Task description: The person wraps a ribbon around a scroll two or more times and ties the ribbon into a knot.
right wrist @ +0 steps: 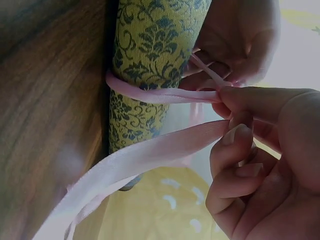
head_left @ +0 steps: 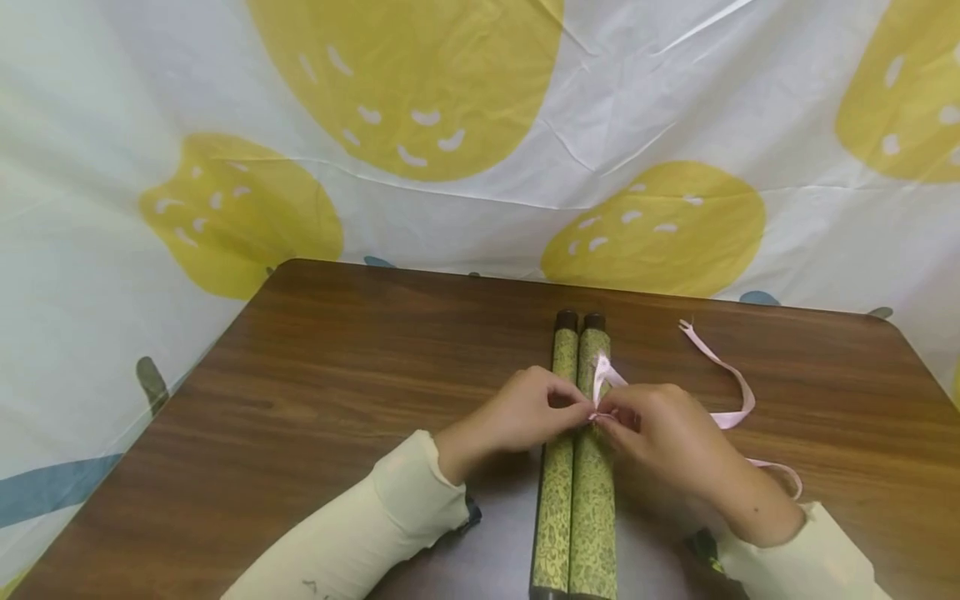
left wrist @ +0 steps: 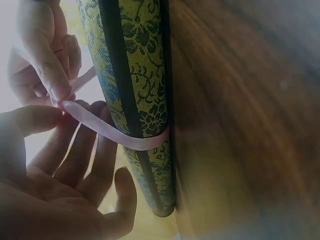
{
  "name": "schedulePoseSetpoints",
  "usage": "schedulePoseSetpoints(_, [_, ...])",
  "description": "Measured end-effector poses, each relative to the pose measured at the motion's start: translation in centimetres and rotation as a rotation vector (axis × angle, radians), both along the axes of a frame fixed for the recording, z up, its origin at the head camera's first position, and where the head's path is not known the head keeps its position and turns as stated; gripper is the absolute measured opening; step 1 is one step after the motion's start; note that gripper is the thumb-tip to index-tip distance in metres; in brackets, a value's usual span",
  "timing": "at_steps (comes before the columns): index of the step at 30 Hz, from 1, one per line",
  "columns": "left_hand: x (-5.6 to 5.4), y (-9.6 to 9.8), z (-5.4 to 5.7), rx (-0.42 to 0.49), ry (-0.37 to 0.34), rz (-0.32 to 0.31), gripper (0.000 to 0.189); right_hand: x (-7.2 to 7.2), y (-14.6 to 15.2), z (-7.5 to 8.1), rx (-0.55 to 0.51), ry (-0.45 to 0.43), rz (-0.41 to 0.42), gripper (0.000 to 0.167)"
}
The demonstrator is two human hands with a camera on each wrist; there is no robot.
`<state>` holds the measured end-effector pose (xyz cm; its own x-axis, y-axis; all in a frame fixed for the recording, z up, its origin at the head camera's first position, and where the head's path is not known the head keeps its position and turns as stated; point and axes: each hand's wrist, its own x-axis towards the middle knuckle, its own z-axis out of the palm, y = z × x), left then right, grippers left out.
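Observation:
Two rolled scrolls (head_left: pixel 556 500) in green-gold floral brocade with dark end knobs lie side by side on the table. A pink ribbon (right wrist: pixel 155 95) loops around them, and its two sides meet above the rolls. My left hand (head_left: pixel 536 408) pinches the ribbon between thumb and forefinger from the left, its other fingers spread in the left wrist view. From the right, my right hand (head_left: pixel 667 433) pinches the ribbon at the same spot, fingertips almost touching the left ones. A short ribbon end stands up beyond the fingers. The crossing itself is partly hidden by fingertips.
The ribbon's long loose tail (head_left: pixel 738 400) curls over the brown wooden table (head_left: pixel 360 358) to the right of the scrolls. Behind the table hangs a white cloth (head_left: pixel 465 217) with yellow fruit shapes, close to the far edge.

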<state>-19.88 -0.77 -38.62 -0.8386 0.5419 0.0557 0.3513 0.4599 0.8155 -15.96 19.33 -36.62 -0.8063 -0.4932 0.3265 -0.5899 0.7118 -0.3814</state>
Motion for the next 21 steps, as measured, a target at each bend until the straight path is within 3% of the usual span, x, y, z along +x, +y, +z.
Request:
schedulePoseSetpoints(4, [0.14, -0.1, 0.04, -0.049, 0.003, 0.005, 0.018, -0.01, -0.05, 0.05, 0.017, 0.032, -0.008, 0.007])
schedulePoseSetpoints(10, [0.05, 0.17, 0.08, -0.024, 0.009, 0.006, 0.015, -0.11, -0.04, 0.42, 0.037, 0.043, -0.011, 0.006])
schedulePoseSetpoints(21, [0.11, 0.16, -0.28, 0.061, -0.088, -0.095, 0.036, 0.02, -0.29, -0.05, 0.035, 0.014, -0.008, 0.005])
